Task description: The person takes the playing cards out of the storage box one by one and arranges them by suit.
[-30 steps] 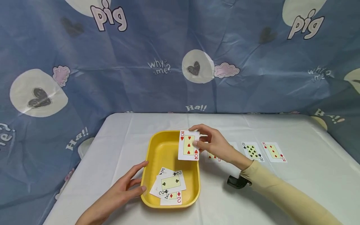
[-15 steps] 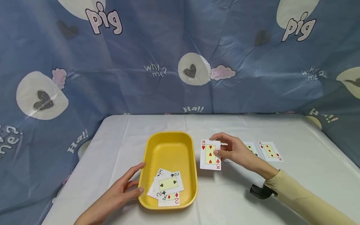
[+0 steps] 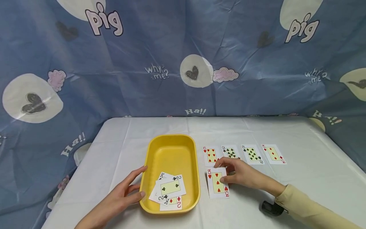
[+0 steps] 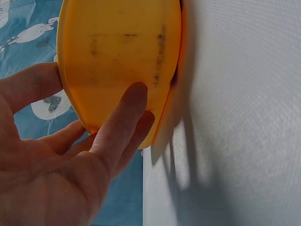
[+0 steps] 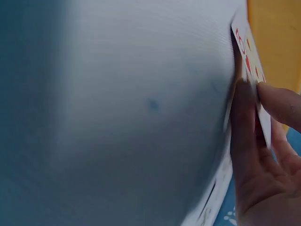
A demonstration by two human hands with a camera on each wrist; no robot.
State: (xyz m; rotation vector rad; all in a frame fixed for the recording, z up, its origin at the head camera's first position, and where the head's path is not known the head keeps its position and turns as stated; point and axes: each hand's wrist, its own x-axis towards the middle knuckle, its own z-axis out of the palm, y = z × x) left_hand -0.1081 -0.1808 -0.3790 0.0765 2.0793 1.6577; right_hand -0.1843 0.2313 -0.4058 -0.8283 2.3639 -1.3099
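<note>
My right hand [image 3: 246, 175] pinches a three of hearts playing card [image 3: 213, 189] between thumb and fingers, just right of the yellow tray [image 3: 174, 157]. The card lies low over the white table; whether it touches the cloth I cannot tell. In the right wrist view, the thumb is on the face of the card [image 5: 251, 63], with fingers behind it. My left hand [image 3: 121, 198] touches the tray's left side with fingers mostly straight. The left wrist view has those fingers [image 4: 117, 127] against the tray's outer wall [image 4: 122, 56]. Inside the tray, a two of clubs [image 3: 171, 188] overlaps other cards.
Behind the held card is a row of face-up cards: six of hearts [image 3: 211, 155], a card of clubs [image 3: 230, 152] partly covered by my hand, eight of spades [image 3: 252, 154] and three of diamonds [image 3: 274, 154]. A patterned blue cloth [image 3: 143, 95] hangs behind the table.
My right hand has carried the three of hearts from over the tray to the right, then down toward me in front of the row. My left hand stays at the tray.
</note>
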